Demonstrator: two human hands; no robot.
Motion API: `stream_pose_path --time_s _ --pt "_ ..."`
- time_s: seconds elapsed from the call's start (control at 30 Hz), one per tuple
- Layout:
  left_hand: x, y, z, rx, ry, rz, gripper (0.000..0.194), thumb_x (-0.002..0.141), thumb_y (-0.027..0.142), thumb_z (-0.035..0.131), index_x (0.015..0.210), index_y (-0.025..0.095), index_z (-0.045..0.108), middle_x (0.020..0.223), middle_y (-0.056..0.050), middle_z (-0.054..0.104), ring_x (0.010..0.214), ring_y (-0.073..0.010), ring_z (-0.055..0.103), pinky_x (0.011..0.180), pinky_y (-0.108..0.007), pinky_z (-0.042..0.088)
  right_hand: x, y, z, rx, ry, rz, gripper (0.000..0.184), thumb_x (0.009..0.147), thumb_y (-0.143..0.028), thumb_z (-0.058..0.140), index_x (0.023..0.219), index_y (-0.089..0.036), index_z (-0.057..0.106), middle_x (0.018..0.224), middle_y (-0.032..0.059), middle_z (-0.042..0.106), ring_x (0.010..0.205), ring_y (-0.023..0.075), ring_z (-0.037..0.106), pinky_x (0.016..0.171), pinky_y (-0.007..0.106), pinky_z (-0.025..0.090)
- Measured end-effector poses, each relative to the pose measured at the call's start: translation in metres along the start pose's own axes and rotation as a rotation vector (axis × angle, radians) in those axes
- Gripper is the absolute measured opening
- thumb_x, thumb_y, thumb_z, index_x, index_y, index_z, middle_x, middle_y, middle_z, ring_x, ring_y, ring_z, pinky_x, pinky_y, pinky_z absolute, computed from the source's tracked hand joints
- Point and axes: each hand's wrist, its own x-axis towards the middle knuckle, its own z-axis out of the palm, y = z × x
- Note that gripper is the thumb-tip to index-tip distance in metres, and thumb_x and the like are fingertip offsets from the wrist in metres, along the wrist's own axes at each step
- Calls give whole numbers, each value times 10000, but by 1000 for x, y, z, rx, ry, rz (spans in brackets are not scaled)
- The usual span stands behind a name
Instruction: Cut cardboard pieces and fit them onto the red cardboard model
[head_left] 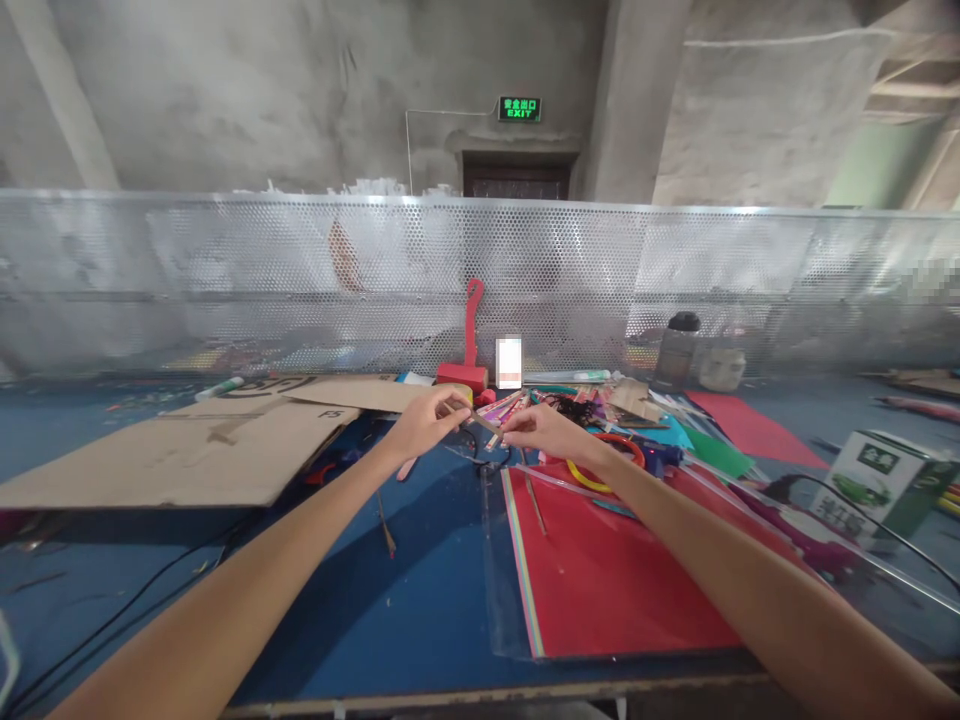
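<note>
Between my two hands, above the far middle of the blue table, stretches a thin brown strip (487, 424), perhaps cardboard. My left hand (426, 422) pinches its left end with thumb and fingertips. At the other end the fingertips of my right hand (545, 428) are closed on it. Behind and below the strip lies a heap of patterned sticks (510, 405), partly hidden by my fingers. Below my right forearm is a plastic-sleeved stack of coloured paper with a red sheet (615, 580) on top. A thin brown scrap (386, 525) rests on the table nearer me.
Flat cardboard (180, 450) covers the left side. A red mallet-shaped object (463, 376) stands against the perforated metal screen (405, 300). On the right are a milk carton box (870, 485), a dark-lidded bottle (679, 350), a jar (722, 369) and a black cable (900, 515).
</note>
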Motion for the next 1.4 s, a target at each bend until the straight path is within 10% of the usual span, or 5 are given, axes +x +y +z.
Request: stream_pose_path --time_s 0.17,0.7,1.03,1.4 --pt "-1 -3 14 -324 4 -190 280 850 380 722 1036 194 626 867 -36 679 721 -169 660 633 -275 490 0 -11 14 73 51 2 210 837 -345 689 874 -149 751 720 15 678 613 128 589 573 248 477" --pt "-3 -2 27 -337 -56 -263 281 883 457 665 869 180 619 804 -25 679 759 -172 668 703 -290 516 2 -13 20 90 -11 -21 240 833 -404 717 852 -165 702 768 25 723 678 153 674 645 263 525" --pt "-1 -18 22 -426 -27 -312 351 855 507 697 903 208 521 845 -24 690 749 -187 680 699 -318 529 -28 -16 -46 -981 -34 303 297 865 -351 666 1110 -189 708 1093 134 747 1003 306 699 777 333 462" --pt "2 -20 19 -410 -14 -350 331 807 430 735 847 199 501 828 -10 680 740 -161 650 697 -296 517 -41 -35 -57 -1083 -226 575 506 781 -440 752 1203 -167 690 1199 205 711 1079 372 679 804 400 493"
